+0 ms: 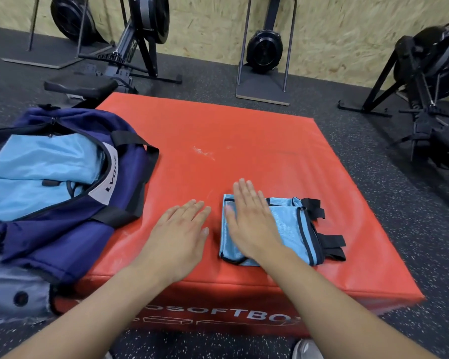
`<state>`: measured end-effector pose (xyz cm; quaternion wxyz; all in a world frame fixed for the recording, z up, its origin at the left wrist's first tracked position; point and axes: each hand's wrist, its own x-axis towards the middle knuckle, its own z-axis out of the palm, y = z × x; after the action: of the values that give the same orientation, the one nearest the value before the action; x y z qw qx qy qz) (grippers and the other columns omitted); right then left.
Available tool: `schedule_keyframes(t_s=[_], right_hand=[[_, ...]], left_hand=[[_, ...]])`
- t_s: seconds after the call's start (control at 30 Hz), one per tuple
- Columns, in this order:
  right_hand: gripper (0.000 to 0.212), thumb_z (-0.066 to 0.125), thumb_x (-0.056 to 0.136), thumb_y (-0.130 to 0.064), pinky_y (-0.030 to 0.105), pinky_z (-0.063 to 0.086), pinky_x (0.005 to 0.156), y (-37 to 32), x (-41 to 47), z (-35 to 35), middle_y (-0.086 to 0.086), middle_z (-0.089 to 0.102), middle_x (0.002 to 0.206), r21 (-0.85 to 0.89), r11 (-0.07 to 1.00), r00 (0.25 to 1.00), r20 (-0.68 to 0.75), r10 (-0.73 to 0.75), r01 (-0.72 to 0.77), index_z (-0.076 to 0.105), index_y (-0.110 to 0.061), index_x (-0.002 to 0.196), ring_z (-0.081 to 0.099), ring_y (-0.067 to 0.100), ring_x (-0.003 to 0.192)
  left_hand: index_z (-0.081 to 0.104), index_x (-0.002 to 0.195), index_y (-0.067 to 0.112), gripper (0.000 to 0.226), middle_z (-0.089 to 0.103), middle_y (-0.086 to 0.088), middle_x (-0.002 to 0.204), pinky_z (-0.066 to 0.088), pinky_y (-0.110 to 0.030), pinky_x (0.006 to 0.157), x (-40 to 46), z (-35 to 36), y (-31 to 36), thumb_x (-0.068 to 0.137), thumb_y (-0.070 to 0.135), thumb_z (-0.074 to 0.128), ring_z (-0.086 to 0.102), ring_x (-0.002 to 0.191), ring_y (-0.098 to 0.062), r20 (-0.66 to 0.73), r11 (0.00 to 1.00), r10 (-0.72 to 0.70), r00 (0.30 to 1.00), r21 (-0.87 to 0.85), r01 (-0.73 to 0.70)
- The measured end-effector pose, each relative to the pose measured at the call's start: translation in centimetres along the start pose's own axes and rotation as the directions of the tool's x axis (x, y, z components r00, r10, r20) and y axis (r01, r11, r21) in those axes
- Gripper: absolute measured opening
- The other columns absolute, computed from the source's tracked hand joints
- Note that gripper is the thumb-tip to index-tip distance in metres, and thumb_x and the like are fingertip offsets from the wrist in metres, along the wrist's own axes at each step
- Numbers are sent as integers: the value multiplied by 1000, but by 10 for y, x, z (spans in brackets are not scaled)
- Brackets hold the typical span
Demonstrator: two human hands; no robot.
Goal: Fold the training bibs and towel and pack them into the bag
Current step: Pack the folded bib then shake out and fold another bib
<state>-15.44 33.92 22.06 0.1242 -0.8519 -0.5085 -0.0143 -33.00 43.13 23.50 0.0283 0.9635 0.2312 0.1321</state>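
A folded light-blue mesh training bib (292,224) with black straps lies on the red soft box (231,151), near its front edge. My right hand (252,218) rests flat on the bib's left half, fingers spread. My left hand (182,234) hovers flat over the red surface just left of the bib, holding nothing. At the left stands an open navy duffel bag (70,224); light-blue folded fabric (42,161) lies inside it.
Rowing machines (130,47) and fan units (265,47) stand on the speckled black floor beyond the box. Another machine (430,73) is at the right. A shoe (306,349) shows at the bottom edge.
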Motion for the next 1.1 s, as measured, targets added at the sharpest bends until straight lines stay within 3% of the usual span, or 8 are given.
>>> schedule_keyframes(t_s=[0.13,0.23,0.33,0.53,0.67,0.73,0.87,1.1], right_hand=[[66,12,105,-47,34,-7,125,37,-6,-7,2,-2,168,-78,982,980,96,176,-169,4,-12,160,-8,13,154],[65,12,106,-47,31,-8,124,34,-13,-13,0,-5,168,-21,992,991,58,123,-122,2,-13,160,-10,11,153],[79,-2,94,-55,27,-11,122,32,-32,-24,0,-1,168,15,996,996,-12,88,-88,7,-13,160,-7,10,154],[77,1,97,-51,32,-8,124,66,-74,-19,5,3,168,-117,986,993,-3,117,-116,13,-9,159,-5,15,154],[72,7,99,-48,33,-8,122,79,-65,-16,6,12,167,-136,989,999,7,52,-51,19,-9,159,3,15,155],[74,8,97,-48,32,-7,122,85,-52,-16,6,17,166,-142,990,1000,11,3,-1,24,-9,158,8,15,154],[76,5,94,-50,29,-10,123,105,-20,-18,-1,10,168,-134,982,989,79,-123,132,18,-15,160,1,9,154],[63,30,103,-46,29,-10,123,116,2,-22,-2,14,167,-119,946,953,46,-298,302,22,-18,159,1,8,154]], left_hand=[[64,133,14,56,63,-5,136,49,-44,104,4,2,8,93,36,31,57,129,-22,-1,1000,9,1000,5,-9],[62,134,14,56,62,-5,138,48,-44,105,12,5,14,93,36,30,56,130,-22,-1,999,33,999,-20,-33],[58,138,15,59,56,-5,144,42,-44,109,24,11,24,94,38,27,52,135,-23,8,995,56,998,-78,-55],[38,152,33,72,24,7,164,8,-35,122,43,29,35,88,53,13,15,153,-13,70,971,131,989,-209,-114],[34,151,42,74,13,11,167,-2,-34,123,54,39,24,84,65,15,1,153,-8,133,980,124,983,-173,-100],[35,150,44,74,14,11,166,-2,-35,124,57,40,17,84,72,18,1,153,-7,154,983,106,982,-168,-80],[36,150,45,75,22,15,163,6,-36,124,55,34,5,84,77,18,10,152,-5,172,985,74,982,-169,-44],[43,147,41,66,39,14,155,24,-37,115,34,22,-12,93,73,22,35,141,-9,152,994,82,985,-90,-69]])
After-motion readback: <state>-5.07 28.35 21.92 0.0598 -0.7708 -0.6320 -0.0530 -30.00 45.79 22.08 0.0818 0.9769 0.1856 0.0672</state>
